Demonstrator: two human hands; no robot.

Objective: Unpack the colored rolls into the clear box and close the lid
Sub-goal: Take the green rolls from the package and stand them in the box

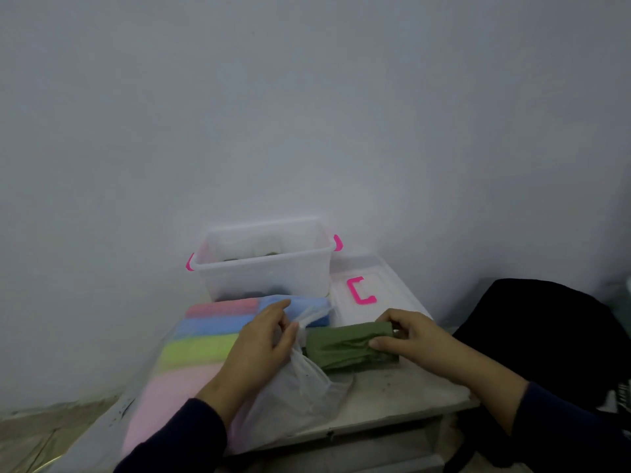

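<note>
Item 1: olive-green fabric roll [351,346], lying near the table's [392,390] front right edge; I see my right hand [413,339] gripping its right end, fingers curled round it.
Item 2: thin translucent plastic bag [290,394], front centre; my left hand [263,343] pinches its mouth.
Item 3: stacked pink, blue and yellow-green rolls [208,339], left side, inside the bag.
Item 4: clear plastic box with pink latches [263,264], far edge, uncovered.
Item 5: clear lid with pink handle [365,288], flat at far right corner.

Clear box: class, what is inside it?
Through the clear box, dim dark shapes lie at the bottom, probably rolls; frosted walls blur their colour and number. The lid lies beside it.
</note>
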